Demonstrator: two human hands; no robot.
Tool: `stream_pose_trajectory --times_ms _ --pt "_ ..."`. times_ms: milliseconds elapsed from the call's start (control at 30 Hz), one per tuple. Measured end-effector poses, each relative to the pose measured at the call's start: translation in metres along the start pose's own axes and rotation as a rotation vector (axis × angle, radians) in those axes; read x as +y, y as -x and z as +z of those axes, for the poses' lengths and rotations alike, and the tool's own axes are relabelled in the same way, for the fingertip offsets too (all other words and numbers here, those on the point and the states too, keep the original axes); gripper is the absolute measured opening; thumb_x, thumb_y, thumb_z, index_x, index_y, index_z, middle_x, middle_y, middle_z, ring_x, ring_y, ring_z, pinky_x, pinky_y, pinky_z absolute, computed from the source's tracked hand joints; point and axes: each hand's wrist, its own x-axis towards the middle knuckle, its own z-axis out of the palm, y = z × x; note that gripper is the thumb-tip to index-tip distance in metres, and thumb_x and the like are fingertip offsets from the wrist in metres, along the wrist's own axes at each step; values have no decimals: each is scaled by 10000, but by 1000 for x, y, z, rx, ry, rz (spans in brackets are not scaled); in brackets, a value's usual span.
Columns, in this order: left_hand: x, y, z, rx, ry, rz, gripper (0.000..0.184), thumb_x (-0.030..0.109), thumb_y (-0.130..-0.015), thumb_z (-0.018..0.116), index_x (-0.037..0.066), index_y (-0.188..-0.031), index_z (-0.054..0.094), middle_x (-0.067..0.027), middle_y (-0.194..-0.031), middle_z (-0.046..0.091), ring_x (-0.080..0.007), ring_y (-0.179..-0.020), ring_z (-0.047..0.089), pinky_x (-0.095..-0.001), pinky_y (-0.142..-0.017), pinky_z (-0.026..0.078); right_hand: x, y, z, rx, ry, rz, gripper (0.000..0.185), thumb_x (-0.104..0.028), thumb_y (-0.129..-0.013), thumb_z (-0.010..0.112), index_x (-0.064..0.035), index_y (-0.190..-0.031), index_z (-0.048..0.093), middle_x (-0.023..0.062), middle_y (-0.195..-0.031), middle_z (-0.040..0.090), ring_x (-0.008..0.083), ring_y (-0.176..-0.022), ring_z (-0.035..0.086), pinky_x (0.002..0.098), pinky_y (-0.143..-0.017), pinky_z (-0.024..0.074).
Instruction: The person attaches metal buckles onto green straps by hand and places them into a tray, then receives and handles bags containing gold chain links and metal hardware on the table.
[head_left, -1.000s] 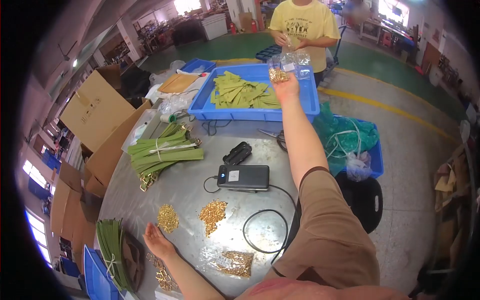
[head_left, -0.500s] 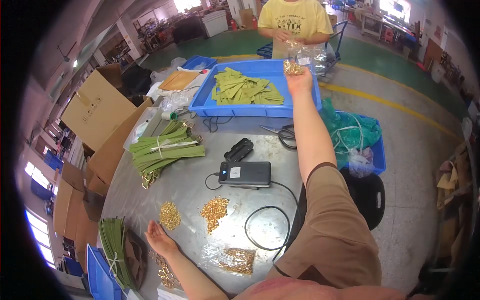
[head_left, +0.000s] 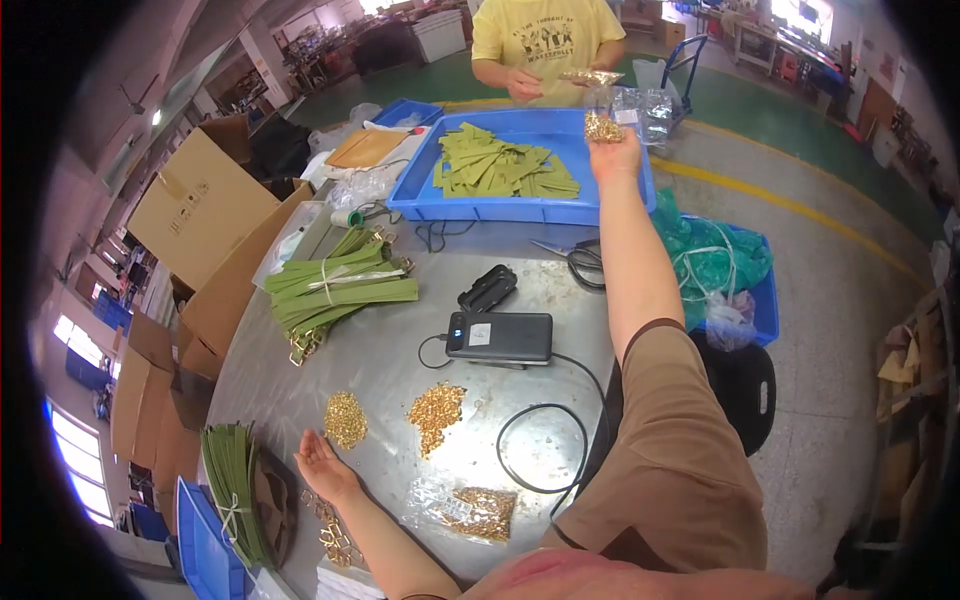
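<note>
My right hand [head_left: 617, 155] reaches out over the right end of the blue tray [head_left: 500, 209], holding a clear plastic bag of small gold metal pieces [head_left: 603, 128]. Palm up with its fingers apart, my left hand [head_left: 325, 468] is empty beside a pile of small gold pieces [head_left: 346, 419]. A second, more coppery pile [head_left: 436, 415] lies to its right. Nearer me rests another clear bag of small metal pieces [head_left: 482, 512]. Below my left hand are gold metal rings [head_left: 335, 535].
Across the tray stands a person in a yellow shirt [head_left: 548, 40]. Olive strips [head_left: 500, 165] fill part of the tray. A tied strap bundle [head_left: 340, 285], power bank [head_left: 500, 338], cable [head_left: 500, 440] and scissors [head_left: 583, 262] lie on the metal table. Cardboard boxes [head_left: 205, 205] stand left.
The view has shifted slightly. The person opposite has moved left in view, and a bag of gold pieces now shows flatter near their hand. My right hand keeps its bag.
</note>
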Motion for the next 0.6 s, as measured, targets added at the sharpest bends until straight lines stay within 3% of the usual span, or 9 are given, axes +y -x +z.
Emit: stream_pose_trajectory --times_ms 167,333,400,600 --pt "-2 0 -1 -2 -30 16 425 352 -1022 420 -28 -1145 564 -155 -1257 583 -277 -1267 478 -398 -1140 319 4 0 0 35 -21 -3 392 -315 -979 417 -45 -1243 520 140 -1245 589 318 -1123 568 494 -1001 437" --pt "-4 -2 -5 -18 -35 16 434 352 -1022 421 -36 -1155 563 -162 -1257 582 -283 -1268 476 -400 -1136 326 6 5 3 49 2 -6 400 -317 -984 412 -40 -1253 515 142 -1242 590 309 -1119 571 484 -1004 439" --pt "-2 -1 -4 -31 -34 14 436 352 -1021 422 -37 -1160 561 -163 -1258 582 -285 -1269 475 -402 -1134 328 5 4 3 -9 -7 -27 395 -282 -1002 384 -28 -1282 496 178 -1234 566 339 -1137 550 526 -1016 419" --pt "1 1 2 -23 -7 -4 444 341 -1033 408 -62 -1166 537 -171 -1249 567 -272 -1263 482 -402 -1141 333 6 5 5 -59 28 -20 407 -311 -1010 371 -26 -1270 502 158 -1227 571 325 -1127 553 505 -1009 426"
